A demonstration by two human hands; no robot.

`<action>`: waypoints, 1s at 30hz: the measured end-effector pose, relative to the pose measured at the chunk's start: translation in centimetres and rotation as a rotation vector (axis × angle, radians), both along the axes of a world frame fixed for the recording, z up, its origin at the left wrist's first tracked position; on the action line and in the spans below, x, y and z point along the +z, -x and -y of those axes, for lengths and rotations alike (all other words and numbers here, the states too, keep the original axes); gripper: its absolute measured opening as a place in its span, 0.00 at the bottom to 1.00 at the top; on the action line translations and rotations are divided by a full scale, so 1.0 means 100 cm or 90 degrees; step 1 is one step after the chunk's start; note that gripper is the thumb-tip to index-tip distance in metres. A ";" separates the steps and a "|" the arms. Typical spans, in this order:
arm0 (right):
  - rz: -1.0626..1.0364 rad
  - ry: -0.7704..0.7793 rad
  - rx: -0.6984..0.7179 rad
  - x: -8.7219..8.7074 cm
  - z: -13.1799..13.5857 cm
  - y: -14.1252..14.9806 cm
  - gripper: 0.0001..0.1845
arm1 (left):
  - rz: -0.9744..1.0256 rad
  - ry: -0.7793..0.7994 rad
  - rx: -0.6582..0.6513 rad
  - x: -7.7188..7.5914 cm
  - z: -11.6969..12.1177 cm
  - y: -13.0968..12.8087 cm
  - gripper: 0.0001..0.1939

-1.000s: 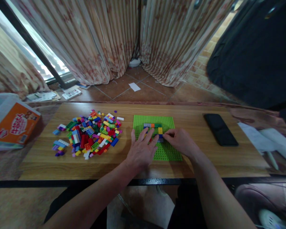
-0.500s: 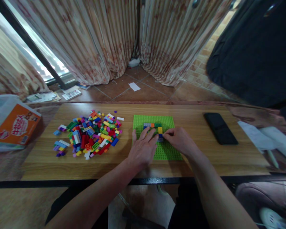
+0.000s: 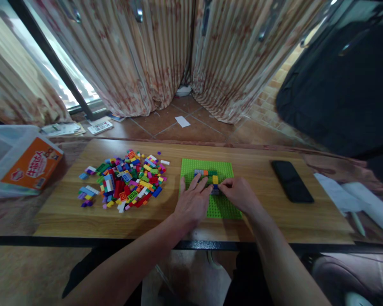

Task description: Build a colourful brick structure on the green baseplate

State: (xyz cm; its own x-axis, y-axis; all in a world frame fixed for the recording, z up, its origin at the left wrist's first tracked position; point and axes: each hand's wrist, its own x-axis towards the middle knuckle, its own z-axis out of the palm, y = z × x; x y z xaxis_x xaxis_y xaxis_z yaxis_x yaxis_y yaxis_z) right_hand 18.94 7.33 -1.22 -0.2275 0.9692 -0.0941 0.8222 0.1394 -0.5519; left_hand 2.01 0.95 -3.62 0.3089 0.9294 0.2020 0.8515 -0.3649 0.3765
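Note:
A green studded baseplate lies on the table in front of me. Joined bricks in grey, orange, green, yellow and blue stand on it, partly hidden under my fingers. My left hand lies over the near left of these bricks, fingers spread, fingertips touching them. From the right, my right hand pinches with thumb and forefinger at a small blue brick on the right side of the build, just below the yellow brick. Its other fingers are curled in.
To the left is a loose heap of coloured bricks on the wooden table. A black phone lies at the right. Beyond the table's left end stands a clear plastic box with an orange label. Curtains hang behind.
The whole view has shifted slightly with my head. Both hands keep nearly the same place on the baseplate, and the bricks look the same.

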 end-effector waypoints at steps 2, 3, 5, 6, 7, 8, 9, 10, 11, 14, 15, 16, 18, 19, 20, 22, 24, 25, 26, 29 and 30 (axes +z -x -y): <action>-0.019 0.020 0.003 0.000 -0.001 -0.002 0.17 | 0.007 -0.002 -0.005 -0.001 0.001 0.001 0.19; -0.030 0.029 0.007 0.000 -0.002 -0.003 0.17 | 0.012 -0.001 -0.006 -0.001 0.002 0.002 0.19; -0.045 0.042 0.014 0.000 -0.003 -0.006 0.18 | 0.024 0.001 -0.003 -0.002 0.004 0.004 0.20; -0.049 0.043 0.011 0.000 -0.004 -0.007 0.19 | 0.034 0.000 -0.002 -0.002 0.004 0.004 0.20; -0.053 0.039 0.002 0.000 -0.005 -0.009 0.20 | 0.047 -0.004 -0.003 -0.001 0.004 0.005 0.20; -0.057 0.031 -0.016 0.000 -0.005 -0.010 0.20 | 0.064 -0.009 -0.005 -0.001 0.004 0.006 0.20; -0.060 0.018 -0.041 0.000 -0.006 -0.010 0.21 | 0.086 -0.019 -0.005 0.000 0.003 0.006 0.21; -0.064 0.001 -0.069 0.000 -0.007 -0.011 0.21 | 0.111 -0.034 -0.002 0.001 0.002 0.008 0.21; -0.069 -0.019 -0.096 0.001 -0.007 -0.011 0.21 | 0.139 -0.051 0.005 0.002 -0.001 0.009 0.20; -0.106 -0.062 -0.133 0.003 -0.007 -0.008 0.21 | 0.222 -0.103 0.044 0.005 -0.010 0.018 0.18; -0.127 -0.066 -0.130 0.004 -0.006 -0.006 0.20 | 0.246 -0.115 0.058 0.006 -0.014 0.022 0.18; -0.148 -0.067 -0.123 0.005 -0.005 -0.003 0.20 | 0.267 -0.123 0.074 0.007 -0.016 0.025 0.17; -0.184 -0.059 -0.098 0.005 -0.003 0.002 0.19 | 0.298 -0.132 0.105 0.008 -0.020 0.033 0.17; -0.196 -0.052 -0.082 0.005 -0.002 0.005 0.18 | 0.308 -0.132 0.120 0.009 -0.021 0.035 0.16; -0.205 -0.045 -0.064 0.004 -0.001 0.008 0.18 | 0.314 -0.130 0.132 0.009 -0.022 0.038 0.16; -0.209 -0.031 -0.027 0.001 0.001 0.012 0.17 | 0.318 -0.123 0.150 0.010 -0.021 0.039 0.17; -0.187 -0.022 0.013 -0.002 0.001 0.016 0.17 | 0.311 -0.107 0.163 0.009 -0.020 0.038 0.17; -0.172 -0.019 0.030 -0.003 0.002 0.017 0.17 | 0.301 -0.093 0.169 0.008 -0.019 0.036 0.18; -0.157 -0.017 0.041 -0.004 0.002 0.017 0.17 | 0.289 -0.076 0.176 0.006 -0.018 0.034 0.18; -0.136 -0.019 0.032 -0.007 0.001 0.017 0.17 | 0.247 -0.034 0.184 0.001 -0.015 0.027 0.20; -0.132 -0.023 0.018 -0.007 0.000 0.016 0.17 | 0.233 -0.029 0.181 0.000 -0.013 0.025 0.20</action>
State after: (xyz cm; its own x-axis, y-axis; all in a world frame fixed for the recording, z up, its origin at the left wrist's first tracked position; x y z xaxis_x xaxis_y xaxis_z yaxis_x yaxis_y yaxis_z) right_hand 17.32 7.34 -1.95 -0.2659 0.9640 -0.0076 0.6865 0.1838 -0.7035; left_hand -0.54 2.29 -3.61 -0.0569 0.9544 0.2931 0.7339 -0.1591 0.6604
